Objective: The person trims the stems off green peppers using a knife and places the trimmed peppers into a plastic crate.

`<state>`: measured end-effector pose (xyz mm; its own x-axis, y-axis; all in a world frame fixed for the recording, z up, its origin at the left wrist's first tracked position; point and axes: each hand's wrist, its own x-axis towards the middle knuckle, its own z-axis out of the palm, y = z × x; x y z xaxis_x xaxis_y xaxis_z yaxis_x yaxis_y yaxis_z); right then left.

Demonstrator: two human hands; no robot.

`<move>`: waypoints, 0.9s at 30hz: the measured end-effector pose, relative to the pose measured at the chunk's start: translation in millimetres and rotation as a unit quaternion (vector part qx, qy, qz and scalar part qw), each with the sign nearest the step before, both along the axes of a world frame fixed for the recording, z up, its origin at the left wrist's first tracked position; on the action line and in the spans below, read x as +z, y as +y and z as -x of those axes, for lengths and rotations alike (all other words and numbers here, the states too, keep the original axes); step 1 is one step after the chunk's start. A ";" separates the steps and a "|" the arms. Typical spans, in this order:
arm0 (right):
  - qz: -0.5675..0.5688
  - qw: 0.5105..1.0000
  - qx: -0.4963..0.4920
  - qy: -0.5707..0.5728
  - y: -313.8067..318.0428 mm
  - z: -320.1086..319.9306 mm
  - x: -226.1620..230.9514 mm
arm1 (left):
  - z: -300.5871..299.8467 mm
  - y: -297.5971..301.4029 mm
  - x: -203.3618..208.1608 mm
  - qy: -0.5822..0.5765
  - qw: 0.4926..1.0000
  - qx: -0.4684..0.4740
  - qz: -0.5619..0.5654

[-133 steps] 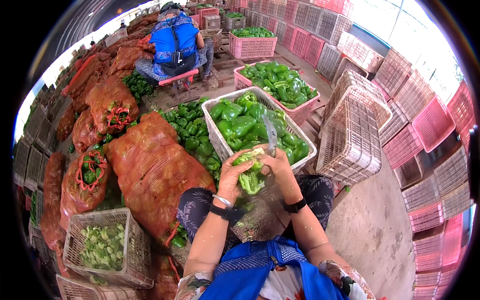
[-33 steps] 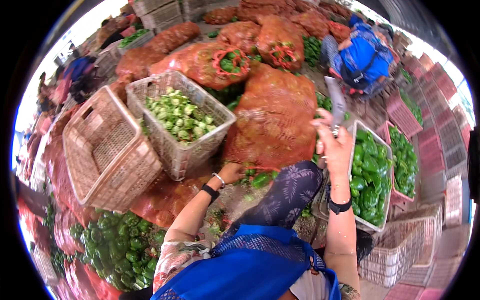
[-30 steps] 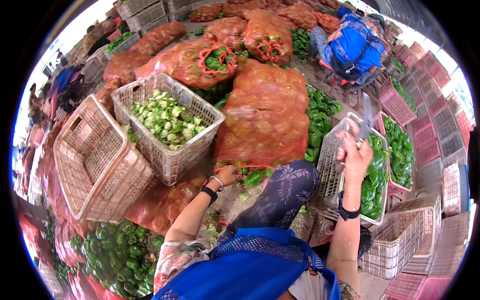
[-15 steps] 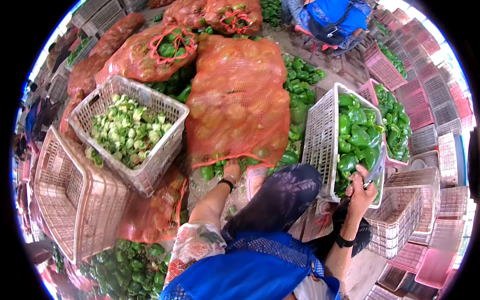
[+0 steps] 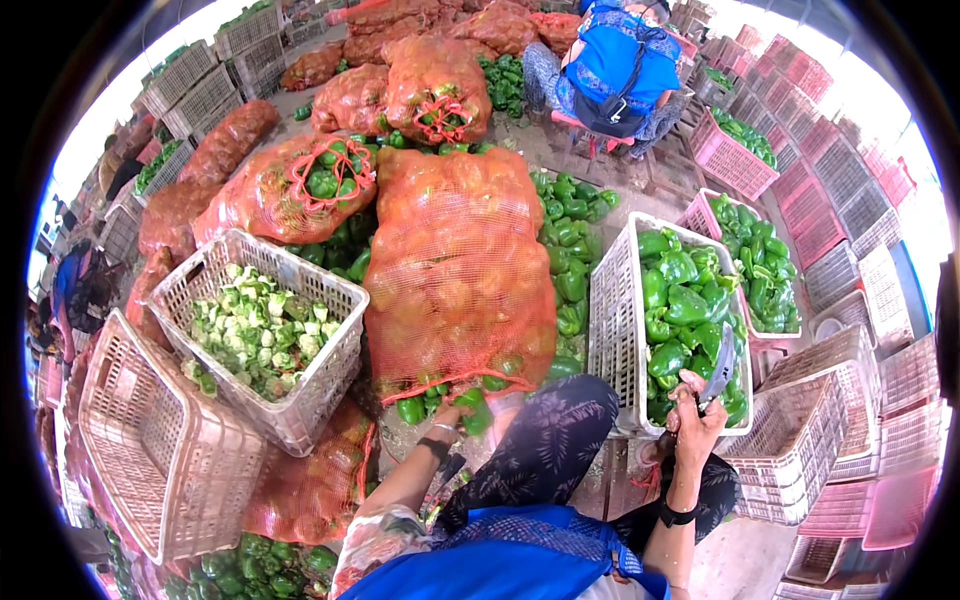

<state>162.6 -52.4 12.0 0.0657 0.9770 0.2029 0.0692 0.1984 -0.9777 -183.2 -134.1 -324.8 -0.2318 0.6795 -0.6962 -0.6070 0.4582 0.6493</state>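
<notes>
My left hand (image 5: 452, 413) is at the open mouth of a large orange mesh sack (image 5: 455, 270), its fingers closed on a green bell pepper (image 5: 474, 411) that is slightly blurred. More peppers lie at the sack's lower edge, beside that hand. In my right hand (image 5: 692, 425) is a knife (image 5: 721, 362) with a wide, curved metal blade pointing up and away from me. This hand is over the near end of a white plastic crate (image 5: 618, 330) filled with green bell peppers (image 5: 686, 306). The right fingers wrap the handle and mostly hide it.
On the left, a crate (image 5: 345, 330) holds pale green cut pieces (image 5: 262, 330), next to stacked crates (image 5: 160, 440). Full mesh sacks (image 5: 290, 200) lie behind. A pink crate (image 5: 790, 325) of peppers stands right, before crate stacks. A person in blue (image 5: 620, 75) sits at the far side.
My left hand has taken hold of a bell pepper at the sack's mouth. My right hand keeps the knife, now lower and further left in view. The view has tilted up.
</notes>
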 end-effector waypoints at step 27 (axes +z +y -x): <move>-0.204 0.923 -0.064 -0.319 -0.2 24.7 20.3 | -172.7 108.6 400.8 0.409 0.736 -0.059 -0.536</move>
<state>137.9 -52.6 32.4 -0.0855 0.8029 0.5899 0.6532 0.4923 -0.5754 -10.5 -25.5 76.1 -0.1704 0.7854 0.5950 0.1914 -0.5660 0.8019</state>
